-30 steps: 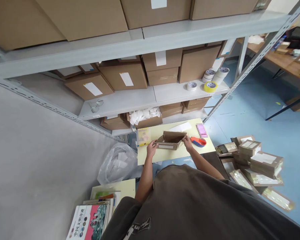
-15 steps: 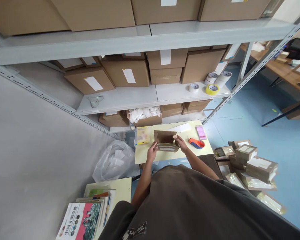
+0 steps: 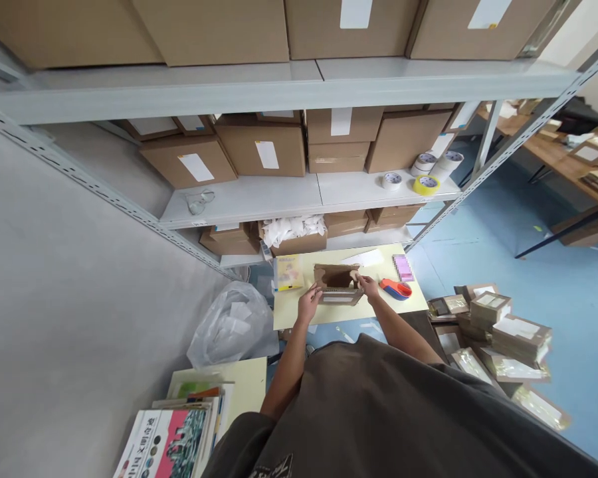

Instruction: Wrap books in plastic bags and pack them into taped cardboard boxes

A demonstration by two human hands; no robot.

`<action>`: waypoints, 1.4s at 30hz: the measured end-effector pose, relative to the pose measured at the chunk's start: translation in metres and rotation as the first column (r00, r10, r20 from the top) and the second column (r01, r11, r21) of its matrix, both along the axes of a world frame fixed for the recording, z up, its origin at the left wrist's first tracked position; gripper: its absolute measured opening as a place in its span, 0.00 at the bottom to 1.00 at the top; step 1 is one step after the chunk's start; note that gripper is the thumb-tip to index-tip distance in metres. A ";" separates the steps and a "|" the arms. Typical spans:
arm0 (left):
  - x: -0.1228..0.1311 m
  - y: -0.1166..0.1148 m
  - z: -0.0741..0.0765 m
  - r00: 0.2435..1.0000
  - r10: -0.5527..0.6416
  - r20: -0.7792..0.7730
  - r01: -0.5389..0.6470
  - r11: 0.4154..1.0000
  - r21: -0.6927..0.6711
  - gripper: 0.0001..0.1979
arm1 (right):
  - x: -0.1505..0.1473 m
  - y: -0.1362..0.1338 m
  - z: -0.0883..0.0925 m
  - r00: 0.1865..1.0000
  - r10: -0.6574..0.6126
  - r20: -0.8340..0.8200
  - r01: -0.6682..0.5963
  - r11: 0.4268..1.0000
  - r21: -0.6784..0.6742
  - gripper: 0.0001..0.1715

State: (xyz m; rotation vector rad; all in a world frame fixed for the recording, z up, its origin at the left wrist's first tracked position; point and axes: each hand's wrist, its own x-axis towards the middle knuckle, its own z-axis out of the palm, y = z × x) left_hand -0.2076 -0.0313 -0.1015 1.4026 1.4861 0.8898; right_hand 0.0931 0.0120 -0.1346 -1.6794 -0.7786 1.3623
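Observation:
A small cardboard box [image 3: 337,299] stands at the front of the pale yellow table [image 3: 292,315], its open top facing me. My left hand [image 3: 309,302] grips the left side of the box near the front corner. At the opposite side, my right hand [image 3: 369,285] has its fingers closed on the right edge, by a side flap. Inside, the box looks dark, and its contents cannot be made out. Left of it lies a yellow-and-white packet [image 3: 289,272]. To the right are an orange-and-blue tape dispenser [image 3: 396,289] and a pink-purple item [image 3: 403,267]; white paper [image 3: 363,257] lies behind.
A grey metal shelf [image 3: 259,199] with cardboard boxes and tape rolls [image 3: 426,184] rises beyond the table. Packed parcels [image 3: 518,335] are piled on the right. A clear plastic bag [image 3: 229,325] and a stack of books [image 3: 164,441] are on the left.
The view has shifted slightly, so everything sits a little differently in frame. Both hands remain at the sides of the box, and its opening shows a bit differently.

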 end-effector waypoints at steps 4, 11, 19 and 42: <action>0.000 0.003 0.000 1.000 -0.006 0.023 0.006 1.000 0.019 0.14 | 0.005 -0.010 0.011 0.971 0.079 -0.228 -0.087 0.996 -0.028 0.30; -0.010 0.002 -0.002 0.998 -0.050 0.029 0.050 0.998 -0.026 0.14 | 0.001 -0.015 0.008 0.982 0.012 -0.191 -0.040 0.989 -0.144 0.23; -0.014 0.007 0.006 0.999 0.011 0.037 -0.010 1.000 -0.018 0.19 | -0.014 -0.019 0.018 0.979 0.025 -0.201 -0.037 0.998 -0.057 0.27; 0.003 0.028 0.002 0.977 0.128 -0.168 -0.120 0.991 0.056 0.40 | -0.007 -0.037 0.013 0.981 0.096 -0.169 -0.097 0.995 0.006 0.42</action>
